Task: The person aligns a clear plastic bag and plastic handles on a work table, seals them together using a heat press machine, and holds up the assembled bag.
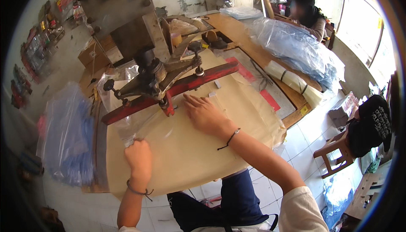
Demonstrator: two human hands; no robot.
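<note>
So, a long wooden bench (237, 31) is running from the lower left up to the far right, with a tan paper sheet (190, 156) covering its near end. A grey press (127, 16) is standing over the sheet's far edge, its red bar (169, 92) slanting just above the paper. A big heap of clear bags (296, 48) is lying on the far bench, just beside a seated person (306, 14) in dark clothes. Another stack of clear bags (67, 134) is sitting at the sheet's left edge. A second person in a black top (370, 126) is sitting low at the right, by a brown stool (334, 153). A pale roll (296, 84) with dark bands is lying near the bench's right edge, close to a red strip (268, 98).

A clear film (148, 126) is lying flat on the paper, just under the red bar, between both hands. The right hand (207, 115) is pressing down open, palm flat and fingers spread, on the film's right part, fingertips close to the bar. The left hand (138, 158) is curling closed, pinching the film's near-left edge. Both wrists are wearing thin dark cords. Two small grey blocks (215, 89) are resting on the paper just past the right fingertips.
</note>
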